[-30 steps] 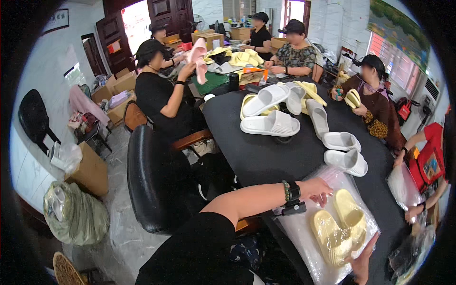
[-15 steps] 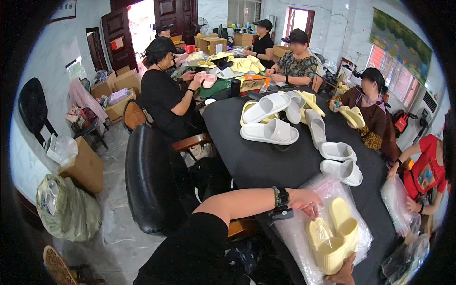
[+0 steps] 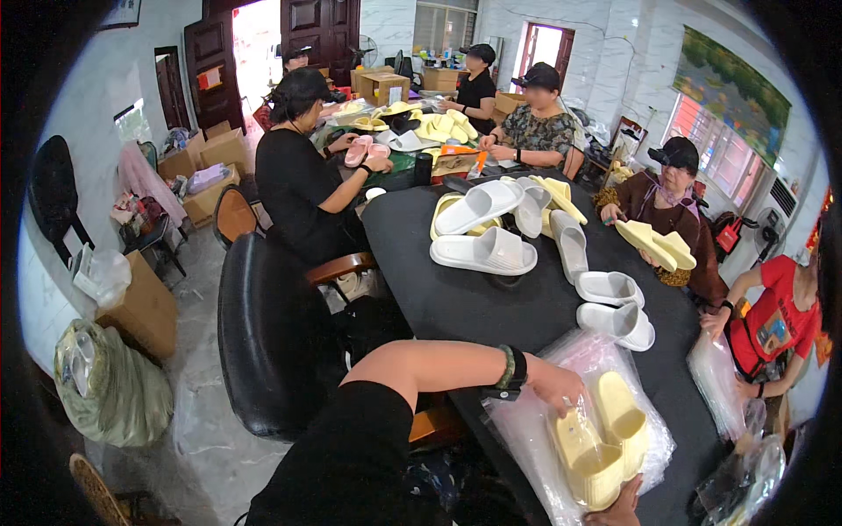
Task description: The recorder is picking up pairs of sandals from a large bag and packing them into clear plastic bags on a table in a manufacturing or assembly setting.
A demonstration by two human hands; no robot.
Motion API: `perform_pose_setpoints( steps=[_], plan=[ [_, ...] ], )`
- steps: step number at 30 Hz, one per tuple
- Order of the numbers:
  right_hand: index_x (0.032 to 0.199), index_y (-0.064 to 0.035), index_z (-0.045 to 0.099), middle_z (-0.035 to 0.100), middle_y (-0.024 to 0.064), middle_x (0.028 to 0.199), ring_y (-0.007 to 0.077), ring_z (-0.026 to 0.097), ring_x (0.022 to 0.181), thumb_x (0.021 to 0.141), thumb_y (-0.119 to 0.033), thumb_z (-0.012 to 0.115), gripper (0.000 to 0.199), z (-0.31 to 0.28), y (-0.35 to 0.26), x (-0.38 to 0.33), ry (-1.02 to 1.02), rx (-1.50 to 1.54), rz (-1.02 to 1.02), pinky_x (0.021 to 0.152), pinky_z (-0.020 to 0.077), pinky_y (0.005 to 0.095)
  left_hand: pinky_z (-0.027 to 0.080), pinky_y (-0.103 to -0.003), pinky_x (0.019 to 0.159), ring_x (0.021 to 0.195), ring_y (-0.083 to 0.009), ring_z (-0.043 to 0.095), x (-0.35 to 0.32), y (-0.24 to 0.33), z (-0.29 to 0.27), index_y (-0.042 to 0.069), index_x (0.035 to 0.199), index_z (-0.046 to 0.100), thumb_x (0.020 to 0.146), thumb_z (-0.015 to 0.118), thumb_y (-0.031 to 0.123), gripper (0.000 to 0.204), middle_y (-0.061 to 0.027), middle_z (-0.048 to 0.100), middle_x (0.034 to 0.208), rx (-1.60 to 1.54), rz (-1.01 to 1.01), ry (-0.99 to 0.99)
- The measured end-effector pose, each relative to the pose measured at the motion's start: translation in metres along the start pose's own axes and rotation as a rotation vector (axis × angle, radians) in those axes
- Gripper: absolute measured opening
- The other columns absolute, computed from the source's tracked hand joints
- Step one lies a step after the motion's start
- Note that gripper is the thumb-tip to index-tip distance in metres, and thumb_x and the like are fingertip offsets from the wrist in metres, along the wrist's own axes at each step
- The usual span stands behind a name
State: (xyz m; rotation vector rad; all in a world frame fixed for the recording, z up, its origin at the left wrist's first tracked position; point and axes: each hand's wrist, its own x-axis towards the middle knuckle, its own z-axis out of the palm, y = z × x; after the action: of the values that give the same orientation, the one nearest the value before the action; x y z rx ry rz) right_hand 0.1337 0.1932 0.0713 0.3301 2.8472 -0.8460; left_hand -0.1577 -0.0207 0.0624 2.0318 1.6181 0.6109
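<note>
A pair of pale yellow slides (image 3: 595,478) lies on a stack of clear plastic bags (image 3: 526,430) at the near right of the black table. My left hand (image 3: 556,386), fingers closed, grips the heel end of the left slide. At the toe end, my right hand (image 3: 618,508) holds the slide's front edge; the lower rim of the picture cuts off part of it. Whether a layer of plastic covers the slides, I cannot tell. Just beyond the bags sits a pair of white slides (image 3: 616,307).
Grey-white slides (image 3: 484,252) and yellow ones are heaped farther up the black table (image 3: 456,298). Across it, a co-worker holds yellow slides (image 3: 656,244); a person in red (image 3: 776,311) handles clear bags. A black chair (image 3: 272,342) stands at my left.
The view has shifted slightly, so the table appears farther left. My hands stay at the yellow slides' two ends. The co-worker across has turned a yellow pair and brought a second hand to it.
</note>
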Motion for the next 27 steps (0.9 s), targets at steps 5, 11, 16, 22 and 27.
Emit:
perform_pose_setpoints(
  steps=[5, 11, 16, 22, 27],
  plan=[
    [0.151, 0.0076, -0.005, 0.012, 0.03, 0.157, 0.0389, 0.01, 0.148, 0.054, -0.042, 0.09, 0.144, -0.007, -0.003, -0.012, -0.026, -0.087, 0.091, 0.12, 0.0129, 0.0394, 0.028, -0.05, 0.114, 0.14, -0.0398, 0.031, 0.027, 0.023, 0.001, 0.013, 0.148, 0.04, 0.085, 0.068, 0.041, 0.075, -0.0212, 0.03, 0.154, 0.246, 0.085, 0.014],
    [0.151, 0.007, -0.004, 0.012, 0.0294, 0.158, 0.0383, 0.008, 0.148, 0.056, -0.039, 0.09, 0.142, -0.007, -0.003, -0.019, -0.058, -0.167, 0.186, 0.121, 0.0122, 0.0384, 0.024, -0.053, 0.116, 0.143, -0.0436, 0.024, 0.094, -0.012, 0.008, 0.013, 0.151, 0.031, 0.086, 0.061, 0.059, 0.085, -0.0247, 0.023, 0.156, 0.435, 0.25, -0.159],
    [0.151, 0.0065, -0.004, 0.012, 0.0288, 0.158, 0.0378, 0.005, 0.149, 0.057, -0.036, 0.09, 0.14, -0.012, 0.03, -0.029, -0.102, -0.237, 0.247, 0.121, 0.0116, 0.0377, 0.044, -0.046, 0.102, 0.125, -0.0436, 0.048, 0.14, -0.022, 0.022, -0.003, 0.139, 0.04, 0.081, 0.067, 0.056, 0.087, -0.0275, 0.043, 0.141, 0.428, 0.349, -0.192],
    [0.151, 0.0072, -0.004, 0.008, 0.0309, 0.158, 0.0369, 0.002, 0.15, 0.054, -0.037, 0.091, 0.143, -0.011, 0.052, -0.04, -0.092, -0.302, 0.374, 0.121, 0.0104, 0.0382, 0.053, -0.046, 0.077, 0.081, -0.0394, 0.067, 0.174, 0.026, 0.043, -0.002, 0.081, 0.071, 0.065, 0.077, 0.045, 0.05, -0.0205, 0.069, 0.08, 0.301, 0.036, 0.057],
    [0.151, 0.007, -0.005, 0.001, 0.0298, 0.159, 0.0364, -0.003, 0.15, 0.058, -0.04, 0.089, 0.141, -0.009, 0.028, -0.025, -0.159, -0.343, 0.305, 0.121, 0.0095, 0.041, 0.053, -0.044, 0.078, 0.084, -0.0355, 0.068, 0.153, 0.009, 0.057, -0.001, 0.081, 0.074, 0.069, 0.073, 0.048, 0.051, -0.0198, 0.07, 0.083, 0.406, -0.114, 0.116]
  ],
)
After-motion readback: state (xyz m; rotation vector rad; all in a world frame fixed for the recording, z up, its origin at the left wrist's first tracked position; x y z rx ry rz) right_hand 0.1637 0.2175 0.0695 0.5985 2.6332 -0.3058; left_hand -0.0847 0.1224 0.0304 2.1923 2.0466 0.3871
